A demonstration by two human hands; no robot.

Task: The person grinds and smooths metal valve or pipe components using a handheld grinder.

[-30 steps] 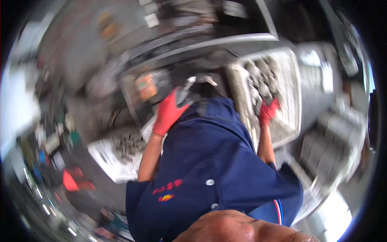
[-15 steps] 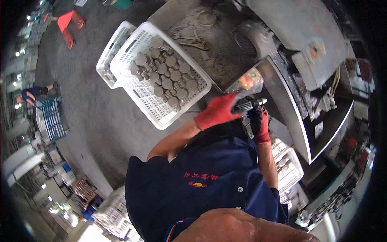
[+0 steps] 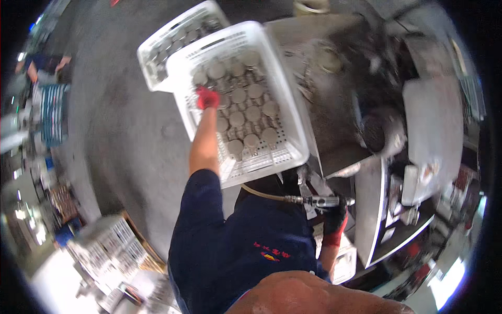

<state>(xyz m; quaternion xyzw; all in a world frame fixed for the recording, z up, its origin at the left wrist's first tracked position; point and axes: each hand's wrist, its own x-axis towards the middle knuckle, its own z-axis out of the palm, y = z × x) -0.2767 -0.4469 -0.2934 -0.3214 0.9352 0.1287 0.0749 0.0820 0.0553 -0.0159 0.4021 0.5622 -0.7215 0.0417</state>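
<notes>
My left hand (image 3: 208, 98), in a red glove, reaches into a white plastic basket (image 3: 300, 152) near its left wall. It is over several grey metal parts with round disc heads (image 3: 237, 118) and narrower stems, set out in rows. Its fingers are blurred and hidden, so their grip does not show. At the lower right, my right hand (image 3: 334, 215), in a red glove with a dark palm, is closed round a slim metal air tool (image 3: 321, 201). A pale hose (image 3: 261, 193) runs from the tool's left end, and its tip points right.
Behind the first basket stands a second white basket (image 3: 151, 68) of similar parts. A dusty metal bench (image 3: 340, 141) lies to the right, with a grey machine cover (image 3: 434, 131) beyond. Another person (image 3: 44, 65) is at the far left beside a green rack (image 3: 54, 115).
My left hand has moved from beside the tool, up and left into the basket. My right hand still holds the air tool, now turned level. The view has swung, bringing the baskets closer.
</notes>
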